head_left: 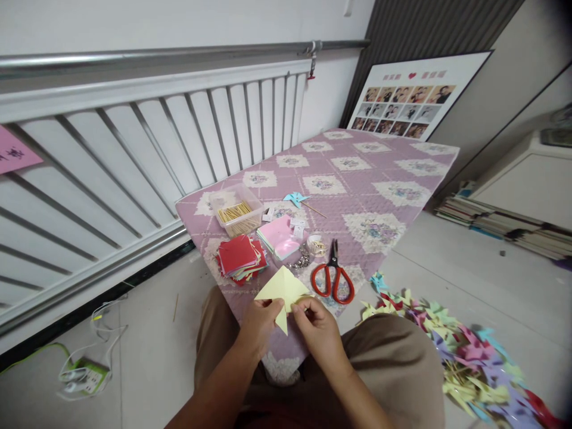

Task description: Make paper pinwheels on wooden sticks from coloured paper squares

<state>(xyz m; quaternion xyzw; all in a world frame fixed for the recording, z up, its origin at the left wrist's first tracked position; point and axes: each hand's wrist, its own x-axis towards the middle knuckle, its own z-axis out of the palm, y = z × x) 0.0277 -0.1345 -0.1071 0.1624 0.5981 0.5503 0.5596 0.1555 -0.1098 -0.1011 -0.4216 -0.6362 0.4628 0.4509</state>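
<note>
Both my hands pinch a folded pale yellow paper (282,289) over the near end of a low table with a purple flowered cloth (357,179). My left hand (260,322) grips its left lower edge. My right hand (316,325) grips the right lower edge, fingers curled. Just beyond lie red-handled scissors (333,275), a stack of red paper squares (240,257) and a stack of pink and green squares (279,236).
A clear box of wooden sticks (238,212) and a small blue pinwheel (297,198) sit further back. A heap of coloured paper pinwheels (465,351) lies on the floor at right. A radiator cover (134,149) stands left, a power strip (84,376) lower left, a photo board (411,101) behind.
</note>
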